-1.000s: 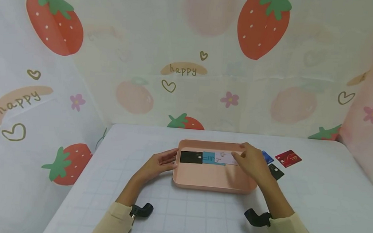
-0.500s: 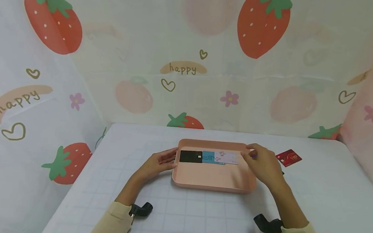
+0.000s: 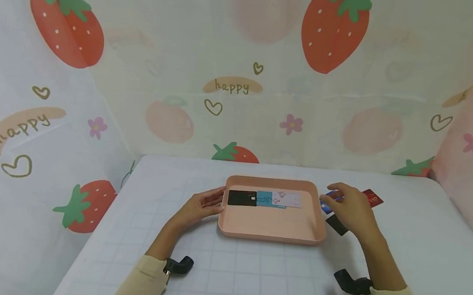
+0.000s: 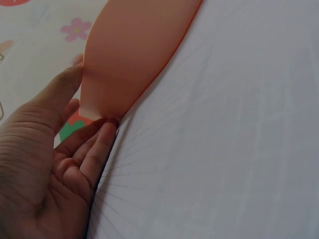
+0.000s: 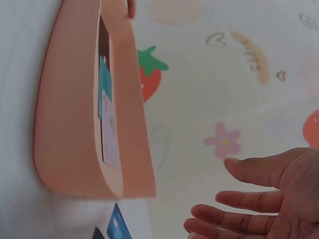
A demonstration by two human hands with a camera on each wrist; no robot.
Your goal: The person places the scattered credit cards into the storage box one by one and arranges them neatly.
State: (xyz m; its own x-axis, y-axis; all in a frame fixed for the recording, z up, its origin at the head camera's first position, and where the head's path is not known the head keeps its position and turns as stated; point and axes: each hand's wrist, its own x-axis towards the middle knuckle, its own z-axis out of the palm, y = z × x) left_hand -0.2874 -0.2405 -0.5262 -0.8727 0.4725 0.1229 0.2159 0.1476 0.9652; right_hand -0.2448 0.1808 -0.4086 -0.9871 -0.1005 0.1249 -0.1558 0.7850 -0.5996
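Observation:
My left hand point(image 3: 200, 210) rests its fingers against the left side of a peach tray point(image 3: 271, 236); in the left wrist view the fingertips touch the tray wall point(image 4: 134, 45). In a row inside lie a black card point(image 3: 242, 198), a blue-teal card point(image 3: 263, 198) and a pale floral card point(image 3: 287, 199) overlapping the teal one. Just right of the tray, my right hand point(image 3: 352, 210) is over a blue card point(image 3: 327, 206), partly covering it. The right wrist view shows this hand point(image 5: 269, 199) with spread fingers and nothing between them.
A dark card point(image 3: 336, 225) lies in front of the blue one, and a red card point(image 3: 373, 198) behind the right hand, partly hidden. The white gridded tabletop point(image 3: 251, 278) surrounds the tray. Behind it hangs a strawberry-printed backdrop point(image 3: 163, 67).
My right hand has moved away from the floral card, over the tray's right rim, to the loose cards outside. The left hand stays at the tray, and the tray cards lie as before.

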